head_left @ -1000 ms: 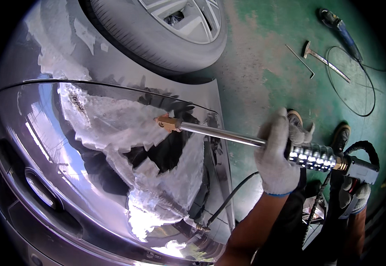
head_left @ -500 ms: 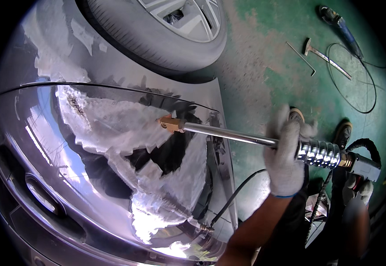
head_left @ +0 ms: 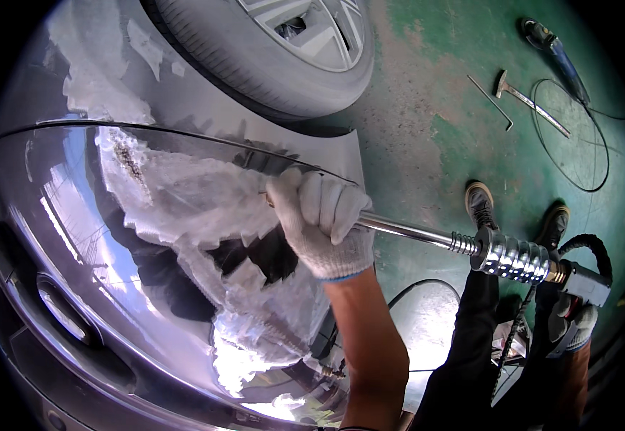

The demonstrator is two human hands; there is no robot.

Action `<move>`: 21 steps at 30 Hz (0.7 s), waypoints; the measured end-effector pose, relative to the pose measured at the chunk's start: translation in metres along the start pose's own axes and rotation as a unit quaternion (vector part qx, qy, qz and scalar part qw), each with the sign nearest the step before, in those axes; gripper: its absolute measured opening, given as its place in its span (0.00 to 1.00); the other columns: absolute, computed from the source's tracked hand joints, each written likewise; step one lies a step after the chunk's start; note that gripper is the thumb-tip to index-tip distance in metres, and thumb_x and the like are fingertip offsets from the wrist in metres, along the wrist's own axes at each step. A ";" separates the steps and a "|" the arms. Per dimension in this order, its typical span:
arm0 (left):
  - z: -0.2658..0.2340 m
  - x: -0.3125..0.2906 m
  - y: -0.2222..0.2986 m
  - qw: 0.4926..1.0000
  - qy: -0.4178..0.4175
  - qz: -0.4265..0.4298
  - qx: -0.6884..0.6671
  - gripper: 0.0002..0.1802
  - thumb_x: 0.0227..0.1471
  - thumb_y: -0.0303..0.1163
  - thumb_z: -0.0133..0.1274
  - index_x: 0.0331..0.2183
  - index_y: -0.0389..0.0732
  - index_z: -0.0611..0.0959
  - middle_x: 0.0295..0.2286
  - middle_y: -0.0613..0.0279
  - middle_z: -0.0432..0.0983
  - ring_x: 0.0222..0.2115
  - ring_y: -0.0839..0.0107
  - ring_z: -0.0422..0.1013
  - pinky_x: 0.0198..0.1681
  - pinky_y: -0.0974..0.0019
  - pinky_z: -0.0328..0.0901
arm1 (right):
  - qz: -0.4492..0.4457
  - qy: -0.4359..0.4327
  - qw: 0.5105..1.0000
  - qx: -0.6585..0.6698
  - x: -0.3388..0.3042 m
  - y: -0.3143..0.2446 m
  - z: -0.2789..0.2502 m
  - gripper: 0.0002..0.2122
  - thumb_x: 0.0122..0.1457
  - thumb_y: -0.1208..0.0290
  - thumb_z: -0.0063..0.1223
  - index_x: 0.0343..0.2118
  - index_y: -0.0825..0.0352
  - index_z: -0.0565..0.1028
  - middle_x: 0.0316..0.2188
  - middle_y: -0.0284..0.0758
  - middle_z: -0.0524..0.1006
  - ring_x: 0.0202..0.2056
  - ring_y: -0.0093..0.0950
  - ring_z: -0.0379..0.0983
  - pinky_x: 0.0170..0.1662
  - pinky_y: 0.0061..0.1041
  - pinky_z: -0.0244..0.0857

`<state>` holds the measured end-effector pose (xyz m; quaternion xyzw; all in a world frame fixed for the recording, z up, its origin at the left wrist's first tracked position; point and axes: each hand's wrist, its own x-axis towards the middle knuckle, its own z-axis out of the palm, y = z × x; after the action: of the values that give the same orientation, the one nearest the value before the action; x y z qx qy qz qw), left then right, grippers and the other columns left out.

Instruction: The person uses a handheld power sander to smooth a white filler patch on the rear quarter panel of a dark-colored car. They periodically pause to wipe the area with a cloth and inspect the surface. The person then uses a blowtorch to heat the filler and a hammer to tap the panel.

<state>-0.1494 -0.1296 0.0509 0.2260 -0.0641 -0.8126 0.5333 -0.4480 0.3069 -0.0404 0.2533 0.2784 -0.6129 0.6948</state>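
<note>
A slide hammer dent puller (head_left: 413, 231) reaches across from the right toward the car door (head_left: 183, 194), which has bare sanded metal patches. My left hand (head_left: 325, 219), in a white knit glove, is closed round its front end. The glove hides most of the brass tip, so I cannot tell whether the tip touches the panel. The ribbed chrome weight (head_left: 510, 256) sits far back on the rod, beside the grey rear handle (head_left: 587, 284). My right hand (head_left: 575, 325), gloved too, grips that handle.
A car wheel (head_left: 276, 57) stands at the top. On the green floor lie a hammer (head_left: 535, 104), a bent rod (head_left: 491, 103) and a blue corded grinder (head_left: 557, 57). A black cable (head_left: 591, 244) runs off the handle. My shoes (head_left: 481, 205) are below the tool.
My left hand has moved left, from beside the chrome weight to the tool's front end, covering the brass tip. My right hand stays at the handle.
</note>
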 end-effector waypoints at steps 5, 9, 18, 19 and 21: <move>0.025 0.002 -0.005 0.974 0.194 0.012 0.118 0.19 0.71 0.43 0.48 0.28 0.44 0.75 0.15 0.75 0.53 0.13 0.79 0.52 0.17 0.74 0.57 | 0.042 -0.002 0.995 0.089 0.004 0.013 0.001 0.35 0.47 0.74 0.67 0.60 0.76 0.69 0.53 0.46 0.78 0.48 0.38 0.78 0.47 0.29 0.79; -0.010 0.004 0.000 0.993 -0.104 -0.033 -0.044 0.17 0.71 0.42 0.48 0.30 0.44 0.76 0.16 0.75 0.53 0.15 0.79 0.50 0.19 0.74 0.57 | 0.018 -0.036 0.998 0.041 0.013 0.011 0.008 0.32 0.52 0.69 0.66 0.61 0.75 0.70 0.53 0.42 0.78 0.51 0.34 0.76 0.51 0.29 0.75; 0.036 -0.004 -0.009 0.953 0.230 0.058 0.189 0.14 0.70 0.41 0.51 0.32 0.44 0.76 0.17 0.75 0.54 0.15 0.80 0.51 0.20 0.75 0.56 | 0.010 0.037 0.992 -0.124 -0.012 0.007 -0.069 0.27 0.59 0.56 0.58 0.53 0.75 0.72 0.40 0.43 0.80 0.37 0.36 0.79 0.39 0.32 0.75; 0.034 0.001 -0.009 0.955 0.219 0.054 0.193 0.14 0.70 0.41 0.52 0.32 0.45 0.77 0.17 0.75 0.54 0.15 0.80 0.51 0.20 0.75 0.56 | 0.040 -0.030 0.997 -0.061 0.009 0.005 -0.029 0.26 0.57 0.57 0.59 0.51 0.75 0.73 0.36 0.45 0.80 0.32 0.38 0.79 0.34 0.34 0.75; 0.030 0.006 -0.005 0.957 0.205 0.045 0.200 0.13 0.69 0.40 0.54 0.32 0.45 0.77 0.18 0.75 0.55 0.15 0.80 0.51 0.20 0.75 0.56 | 0.047 -0.018 0.999 0.007 0.014 0.008 -0.021 0.24 0.52 0.61 0.61 0.46 0.76 0.74 0.26 0.48 0.79 0.23 0.42 0.77 0.26 0.37 0.73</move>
<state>-0.1683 -0.1368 0.0747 0.4865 -0.1248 -0.6944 0.5153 -0.4404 0.3125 -0.0646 0.2597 0.2495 -0.5861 0.7258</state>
